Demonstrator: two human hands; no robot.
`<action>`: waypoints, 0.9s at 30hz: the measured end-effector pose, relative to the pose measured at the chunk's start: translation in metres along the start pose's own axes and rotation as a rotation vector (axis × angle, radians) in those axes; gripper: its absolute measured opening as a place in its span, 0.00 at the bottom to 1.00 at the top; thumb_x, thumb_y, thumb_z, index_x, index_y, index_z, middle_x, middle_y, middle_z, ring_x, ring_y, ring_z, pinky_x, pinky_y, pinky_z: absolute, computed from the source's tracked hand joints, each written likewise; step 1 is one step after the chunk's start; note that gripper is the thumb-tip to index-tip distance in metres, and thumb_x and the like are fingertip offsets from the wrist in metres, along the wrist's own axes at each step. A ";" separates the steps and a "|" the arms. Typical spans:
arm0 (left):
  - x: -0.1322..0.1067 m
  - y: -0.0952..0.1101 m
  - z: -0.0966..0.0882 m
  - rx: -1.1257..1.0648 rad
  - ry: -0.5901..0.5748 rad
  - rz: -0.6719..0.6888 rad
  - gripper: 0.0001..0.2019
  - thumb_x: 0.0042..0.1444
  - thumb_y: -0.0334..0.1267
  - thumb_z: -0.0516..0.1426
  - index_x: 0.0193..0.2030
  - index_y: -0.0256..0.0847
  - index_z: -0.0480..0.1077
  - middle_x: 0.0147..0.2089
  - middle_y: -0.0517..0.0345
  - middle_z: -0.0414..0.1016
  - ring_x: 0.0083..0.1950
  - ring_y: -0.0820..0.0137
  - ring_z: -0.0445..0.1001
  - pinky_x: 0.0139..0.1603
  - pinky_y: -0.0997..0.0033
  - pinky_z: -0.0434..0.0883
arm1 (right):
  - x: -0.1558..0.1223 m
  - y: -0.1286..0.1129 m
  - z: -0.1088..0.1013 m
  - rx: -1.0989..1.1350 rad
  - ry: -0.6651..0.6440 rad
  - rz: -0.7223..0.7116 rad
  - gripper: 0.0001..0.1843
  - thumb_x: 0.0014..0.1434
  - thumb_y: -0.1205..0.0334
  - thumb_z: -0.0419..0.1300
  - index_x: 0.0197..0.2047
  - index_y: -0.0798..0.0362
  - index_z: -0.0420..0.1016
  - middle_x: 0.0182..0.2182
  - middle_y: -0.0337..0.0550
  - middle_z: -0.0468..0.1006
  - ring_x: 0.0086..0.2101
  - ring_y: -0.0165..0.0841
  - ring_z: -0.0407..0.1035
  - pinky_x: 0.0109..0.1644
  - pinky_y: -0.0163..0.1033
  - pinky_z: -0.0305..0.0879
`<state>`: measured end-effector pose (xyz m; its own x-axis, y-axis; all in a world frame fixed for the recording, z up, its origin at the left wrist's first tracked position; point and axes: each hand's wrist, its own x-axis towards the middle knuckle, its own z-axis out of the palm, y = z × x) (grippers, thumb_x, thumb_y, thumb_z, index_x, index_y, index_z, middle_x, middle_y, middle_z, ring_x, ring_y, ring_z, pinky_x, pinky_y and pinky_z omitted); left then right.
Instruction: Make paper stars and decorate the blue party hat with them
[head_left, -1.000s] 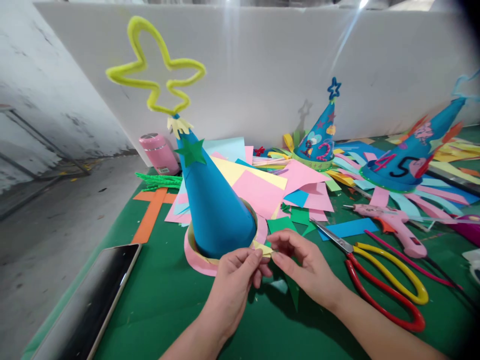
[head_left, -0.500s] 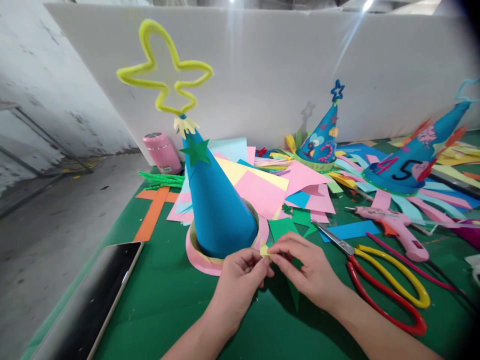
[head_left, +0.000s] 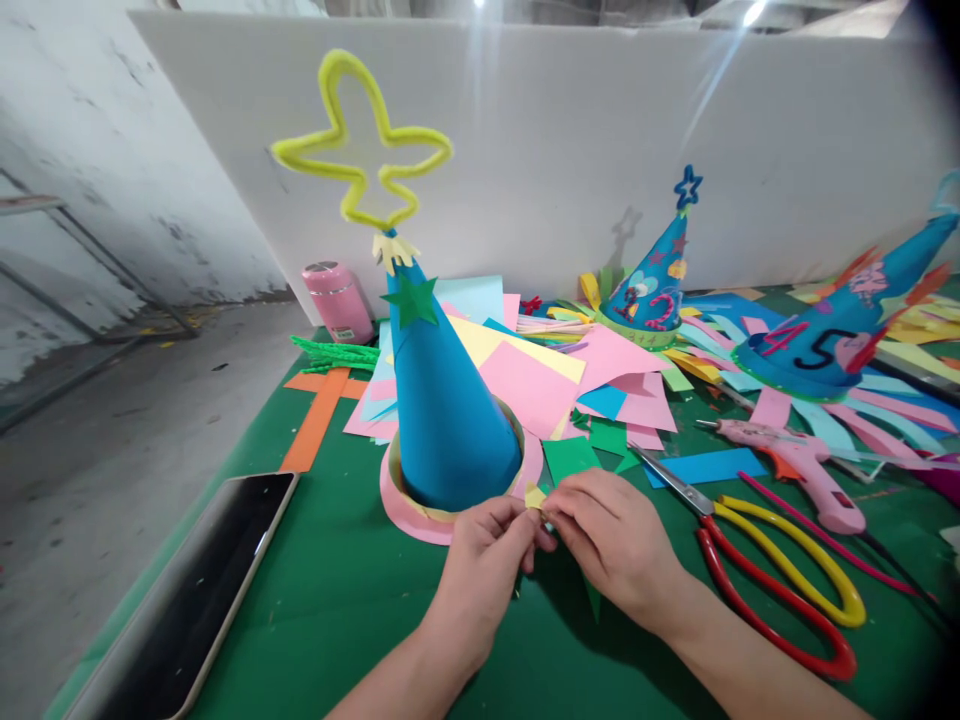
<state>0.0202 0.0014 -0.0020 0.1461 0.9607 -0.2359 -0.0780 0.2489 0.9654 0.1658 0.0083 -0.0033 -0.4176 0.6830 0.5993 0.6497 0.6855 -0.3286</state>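
Note:
A small piece of yellow paper [head_left: 534,496] is pinched between the fingertips of my left hand [head_left: 491,550] and my right hand [head_left: 611,535]. Both hands are closed and meet just above the green table; my fingers partly cover the paper. Right behind them stands a blue paper cone hat [head_left: 454,420] with a pink brim [head_left: 401,515]. It bears a green paper star [head_left: 415,302], a pale yellow fringe near the tip and a yellow pipe-cleaner star [head_left: 360,140] on top. Green paper scraps [head_left: 570,458] lie beyond my right hand.
Scissors [head_left: 750,540] and a pink glue gun [head_left: 802,465] lie at the right. A phone [head_left: 187,590] is at the left, a pink bottle [head_left: 337,300] behind it. Two decorated cone hats [head_left: 649,275] and paper sheets [head_left: 532,385] stand and lie at the back.
The view has shifted slightly, so things appear a little further right. My right fingers have curled in closer to the yellow paper, which stays between both hands.

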 end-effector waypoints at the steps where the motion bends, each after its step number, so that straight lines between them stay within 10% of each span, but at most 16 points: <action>1: 0.000 0.001 0.000 -0.015 -0.002 -0.010 0.11 0.49 0.37 0.55 0.20 0.35 0.69 0.20 0.58 0.69 0.21 0.77 0.58 0.24 0.75 0.56 | 0.000 0.000 0.000 -0.022 0.006 -0.016 0.07 0.59 0.69 0.51 0.34 0.56 0.70 0.30 0.45 0.73 0.31 0.33 0.65 0.35 0.39 0.61; 27: -0.002 0.013 -0.003 0.194 -0.064 0.040 0.13 0.51 0.36 0.50 0.19 0.36 0.67 0.16 0.63 0.60 0.20 0.76 0.57 0.22 0.75 0.53 | -0.005 0.007 0.001 0.097 0.005 -0.058 0.09 0.56 0.70 0.55 0.39 0.54 0.73 0.30 0.45 0.73 0.31 0.33 0.64 0.33 0.39 0.62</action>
<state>0.0156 0.0027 0.0110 0.2093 0.9581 -0.1954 0.1052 0.1765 0.9787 0.1720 0.0100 -0.0096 -0.4494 0.6400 0.6232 0.5595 0.7455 -0.3622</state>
